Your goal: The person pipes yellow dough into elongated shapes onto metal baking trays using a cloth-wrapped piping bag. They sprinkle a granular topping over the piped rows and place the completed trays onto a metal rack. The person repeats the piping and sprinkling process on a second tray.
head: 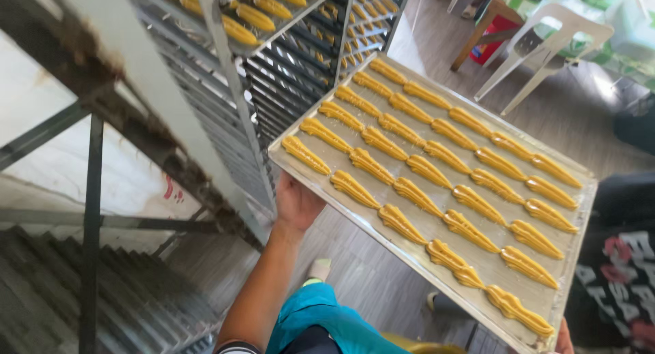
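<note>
right hand (563,339) barely shows at the near corner of the baking tray (409,248), grip not discernible; left hand (295,202) clamped under the tray's left edge, holding rows of yellow piped dough (437,173) level beside the metal rack (273,61) beyond.

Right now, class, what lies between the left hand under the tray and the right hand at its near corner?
In the head view, the metal tray with rows of piped yellow dough spans from left hand to right hand.
</note>
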